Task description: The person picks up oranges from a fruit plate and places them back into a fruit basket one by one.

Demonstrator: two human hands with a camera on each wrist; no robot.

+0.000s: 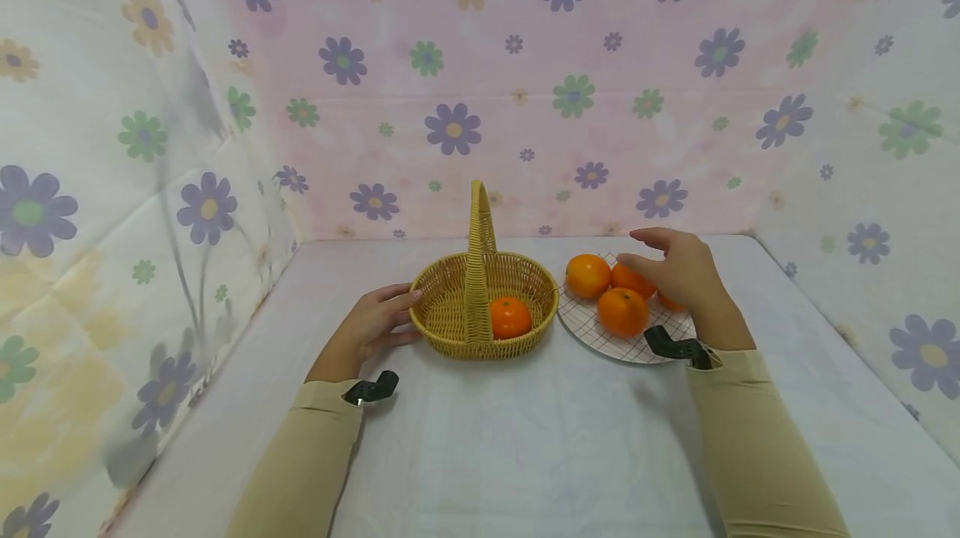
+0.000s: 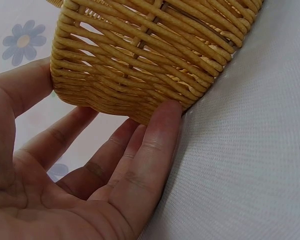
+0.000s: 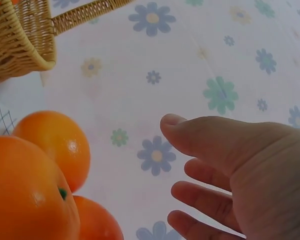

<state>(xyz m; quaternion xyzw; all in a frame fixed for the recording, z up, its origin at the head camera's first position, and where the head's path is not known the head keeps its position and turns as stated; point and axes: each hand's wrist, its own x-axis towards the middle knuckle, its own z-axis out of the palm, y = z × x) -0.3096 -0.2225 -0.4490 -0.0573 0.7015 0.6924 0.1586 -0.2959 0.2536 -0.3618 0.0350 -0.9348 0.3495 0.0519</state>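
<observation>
My left hand [image 1: 378, 326] holds the left end of a yellow woven basket [image 1: 442, 344]. One fingertip lies over its rim, and other fingers [image 2: 152, 142] press against the outer wall in the left wrist view. A tall arched handle crosses the basket, and a single orange [image 1: 511, 318] sits inside, right of the handle. To the right, several oranges [image 1: 623, 313] lie on a white plate [image 1: 588, 334] with a grid pattern. Above the plate's far right side hovers my right hand [image 1: 686, 267], thumb and fingers apart, nothing between them. It partly hides the rear oranges.
A white cloth [image 1: 510, 446] covers the table. Flower-printed sheets [image 1: 517, 55] rise at the back and on both sides. Each wrist carries a small black device [image 1: 372, 388]. The basket's right rim stands close to the plate's left edge.
</observation>
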